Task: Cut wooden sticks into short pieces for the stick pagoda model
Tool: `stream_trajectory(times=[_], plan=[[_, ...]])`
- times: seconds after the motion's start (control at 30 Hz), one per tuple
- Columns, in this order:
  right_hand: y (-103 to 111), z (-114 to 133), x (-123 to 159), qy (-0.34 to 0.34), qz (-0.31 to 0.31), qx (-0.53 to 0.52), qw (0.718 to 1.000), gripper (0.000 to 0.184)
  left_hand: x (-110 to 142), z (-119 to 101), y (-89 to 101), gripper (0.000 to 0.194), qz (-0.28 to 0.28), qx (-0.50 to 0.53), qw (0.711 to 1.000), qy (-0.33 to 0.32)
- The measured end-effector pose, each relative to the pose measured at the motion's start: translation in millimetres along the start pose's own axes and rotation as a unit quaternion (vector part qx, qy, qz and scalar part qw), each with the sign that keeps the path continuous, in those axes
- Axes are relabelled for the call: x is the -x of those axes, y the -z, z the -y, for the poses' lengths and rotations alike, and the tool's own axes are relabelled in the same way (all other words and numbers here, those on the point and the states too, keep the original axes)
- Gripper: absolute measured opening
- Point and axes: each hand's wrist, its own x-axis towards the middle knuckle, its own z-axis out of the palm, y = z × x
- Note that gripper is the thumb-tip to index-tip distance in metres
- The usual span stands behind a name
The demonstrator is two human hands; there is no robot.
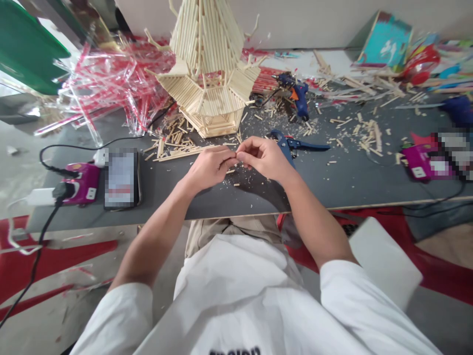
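My left hand (211, 166) and my right hand (266, 157) meet over the table's front part, fingertips pinched together. Whatever small thing lies between the fingertips is too hidden to name. Just beyond them stands a tiered pagoda-like model (221, 101) built from pale wooden sticks, with a steep upper roof and a flared lower one. Long loose sticks (181, 154) lie beside my left hand. A blue-handled cutter (308, 145) rests on the table close behind my right hand.
A blue glue gun (302, 101) lies right of the model among stick scraps (371, 138). Red-and-clear plastic wrappers (125, 81) heap up at the back left. A phone (121, 180) and a purple power strip (86, 183) with cables sit at left; another purple strip (424, 160) is at right.
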Motion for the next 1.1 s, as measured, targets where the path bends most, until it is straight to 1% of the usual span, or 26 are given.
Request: stream_trajectory(times=[0.1,0.23,0.4,0.57,0.7,0.87,0.97,1.1], plan=[[0,-2,0,0.010,-0.006,0.004,1.000,0.036,0,-3,-1.9,0.026,-0.012,-0.029,0.999,0.013],[0,-1,0,0.010,-0.004,-0.038,0.999,0.040,2,-4,-2.6,0.023,-0.040,0.006,0.998,0.047],[-2,-3,0,0.011,-0.011,-0.040,0.999,0.042,3,2,-3.2,0.017,-0.068,0.038,0.996,0.043],[-6,-2,0,-0.001,-0.004,-0.062,0.998,0.042,2,3,-5.0,0.020,-0.097,0.031,0.994,0.043],[-10,1,0,-0.016,-0.014,-0.082,0.996,0.041,2,1,-4.0,0.022,-0.095,0.031,0.995,0.030],[-12,-5,0,-0.018,-0.022,-0.051,0.998,0.039,3,0,-2.0,0.025,-0.072,0.011,0.997,0.019],[-12,-10,0,-0.012,-0.032,-0.040,0.999,0.034,3,-1,-1.7,0.025,-0.066,-0.001,0.998,0.008],[-11,-11,-1,-0.010,-0.026,-0.042,0.999,0.027,2,-3,-1.2,0.027,-0.060,0.001,0.998,0.008]])
